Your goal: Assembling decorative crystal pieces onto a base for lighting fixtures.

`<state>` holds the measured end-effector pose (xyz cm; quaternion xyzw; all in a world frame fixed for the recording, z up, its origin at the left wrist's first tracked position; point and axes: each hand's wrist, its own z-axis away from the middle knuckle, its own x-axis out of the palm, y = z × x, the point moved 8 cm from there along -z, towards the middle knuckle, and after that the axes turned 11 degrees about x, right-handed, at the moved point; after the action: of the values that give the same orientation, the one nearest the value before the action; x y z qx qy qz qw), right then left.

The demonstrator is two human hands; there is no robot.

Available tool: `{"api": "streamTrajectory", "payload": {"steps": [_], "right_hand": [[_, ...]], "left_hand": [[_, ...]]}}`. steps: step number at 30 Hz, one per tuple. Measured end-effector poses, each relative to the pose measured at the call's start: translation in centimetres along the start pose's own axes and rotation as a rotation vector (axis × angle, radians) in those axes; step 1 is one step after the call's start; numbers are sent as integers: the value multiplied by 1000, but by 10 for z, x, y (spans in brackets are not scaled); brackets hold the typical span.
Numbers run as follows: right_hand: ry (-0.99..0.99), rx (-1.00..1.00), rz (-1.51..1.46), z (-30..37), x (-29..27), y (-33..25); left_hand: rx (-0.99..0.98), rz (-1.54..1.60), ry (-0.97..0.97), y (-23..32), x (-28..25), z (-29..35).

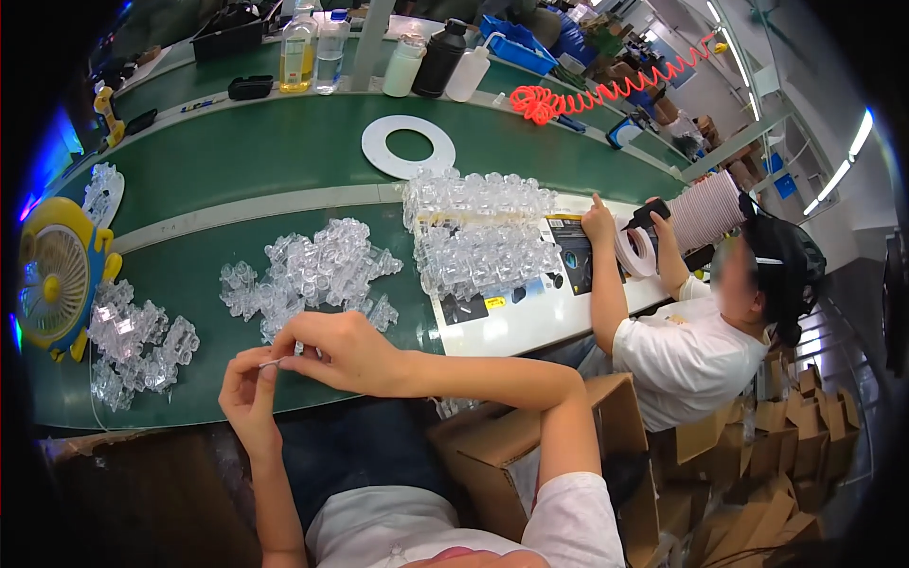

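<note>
My left hand (250, 393) and my right hand (348, 354) meet over the near edge of the green table. Between their fingertips is a small thin pale piece (271, 363), pinched by both; its exact kind is too small to make out. Just beyond my right hand lies a loose heap of transparent plastic parts (317, 265). A second, smaller heap of transparent parts (133, 341) sits left of my left hand. To the right, transparent parts stand in packed rows (488, 232) on a white printed board.
A yellow and blue fan (59, 279) stands at the far left. Farther back are a white ring (408, 147), several bottles (445, 59) and a coiled red hose (606, 95). On the right a co-worker (696, 346) reaches over the table. Open cardboard boxes (615, 426) stand below.
</note>
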<state>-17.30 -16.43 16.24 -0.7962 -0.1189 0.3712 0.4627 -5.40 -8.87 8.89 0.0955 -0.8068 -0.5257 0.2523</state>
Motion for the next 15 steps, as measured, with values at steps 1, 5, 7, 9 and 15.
{"api": "streamTrajectory", "payload": {"steps": [1,5,7,9,15], "right_hand": [[-2,-6,1,-1,-1,0],[-16,58,2,1,-1,-1],[9,89,77,4,-4,-4],[6,58,147,4,0,-1],[60,-60,296,5,1,-8]], "left_hand": [[5,0,3,0,1,-1],[80,-100,-40,4,1,0],[129,-128,-69,7,3,0],[243,-241,-115,19,7,-1],[266,-440,-135,30,15,-7]]}}
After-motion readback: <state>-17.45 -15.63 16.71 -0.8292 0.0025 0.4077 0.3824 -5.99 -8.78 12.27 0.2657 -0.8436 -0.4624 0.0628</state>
